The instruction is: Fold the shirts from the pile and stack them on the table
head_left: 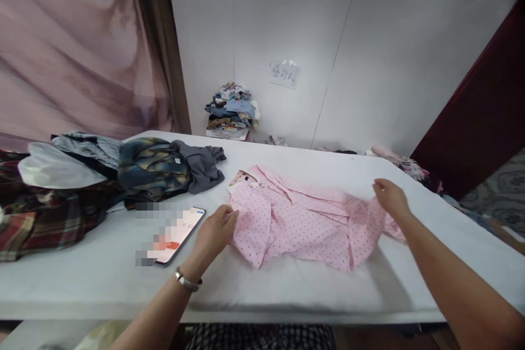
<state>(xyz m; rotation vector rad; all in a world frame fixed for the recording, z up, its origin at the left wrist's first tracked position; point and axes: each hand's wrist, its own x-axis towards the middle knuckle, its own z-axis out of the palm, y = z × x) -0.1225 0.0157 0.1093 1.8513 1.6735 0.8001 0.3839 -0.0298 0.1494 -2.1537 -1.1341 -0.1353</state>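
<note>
the pink dotted cotton shirt [303, 219] lies lengthwise along the white table's [102, 273] near edge; left hand [213, 232] pinches its collar end, right hand [389, 197] pinches its hem end.

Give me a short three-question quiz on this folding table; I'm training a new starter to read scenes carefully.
1. True or false: the left hand and the right hand both touch the pink dotted shirt.
2. What lies on the white table just left of the left hand? A) scissors B) a phone C) a hanger
3. Fill in: the left wrist wears a ____.

Key
1. True: each hand grips an end of the shirt, collar end at the left.
2. B: the phone lies flat, screen up, apart from the shirt.
3. Bracelet, silver in colour.
</note>
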